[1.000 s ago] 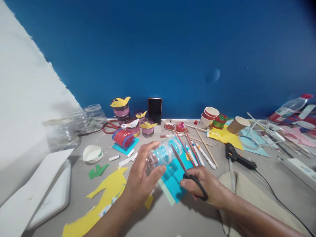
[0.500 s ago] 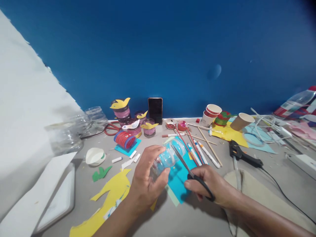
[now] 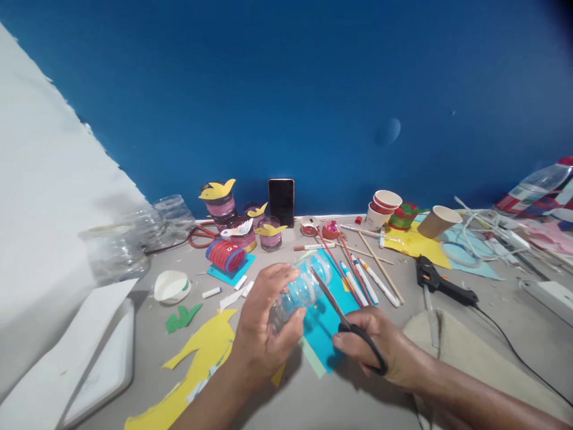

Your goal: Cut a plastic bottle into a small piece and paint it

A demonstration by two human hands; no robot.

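Note:
My left hand (image 3: 268, 328) is wrapped around a clear, ribbed piece of plastic bottle (image 3: 301, 291), tilted with its open end up and to the right. In my right hand (image 3: 373, 340) is a pair of scissors (image 3: 335, 304) with black handles. Their blades lie close together against the open end of the bottle piece; I cannot tell whether they touch it. Beneath both hands lies a blue sheet of paper (image 3: 324, 340) on the grey table, with a pale green strip (image 3: 312, 358) under its left edge.
Markers (image 3: 378, 280) and thin sticks lie behind my right hand. A black glue gun (image 3: 443, 283) with a cord rests at right, near a beige cloth (image 3: 474, 364). Yellow paper (image 3: 201, 352) lies at left. Decorated bottle pieces (image 3: 224, 206), a phone (image 3: 282, 203) and paper cups (image 3: 385, 206) line the wall.
The bottle piece has shifted slightly left and tilted a little in my left hand. The scissors have moved slightly left and down with it.

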